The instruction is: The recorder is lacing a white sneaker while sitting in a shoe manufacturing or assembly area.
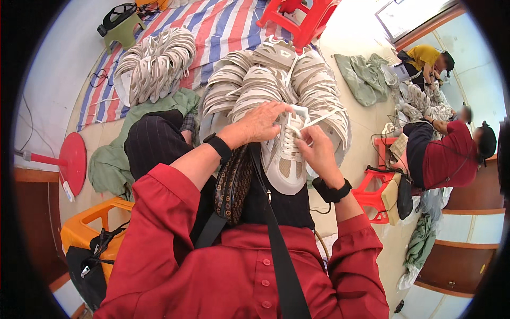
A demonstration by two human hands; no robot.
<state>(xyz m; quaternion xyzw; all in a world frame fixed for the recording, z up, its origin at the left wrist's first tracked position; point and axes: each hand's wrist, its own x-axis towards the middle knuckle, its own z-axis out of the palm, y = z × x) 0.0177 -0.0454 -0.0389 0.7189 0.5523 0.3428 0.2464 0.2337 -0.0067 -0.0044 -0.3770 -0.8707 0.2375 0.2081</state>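
Note:
A white and beige sneaker upper (287, 165) lies toe toward me over my lap, its white shoelace (295, 129) threaded through the front. My left hand (258, 123) is closed at the upper's collar, its fingertips by the tongue. My right hand (320, 150) pinches the lace between thumb and fingers on the right side of the eyelets. Just beyond both hands, nested rows of matching sneaker uppers (258, 87) are stacked, with one loose lace trailing over the right row.
Another stack of uppers (159, 64) rests on a striped sheet (210, 26) at the far left. A red stool (300, 21) stands beyond, an orange stool (90, 226) at my left. At right, two people sit by a pile of shoes (422, 101), near a red stool (369, 196).

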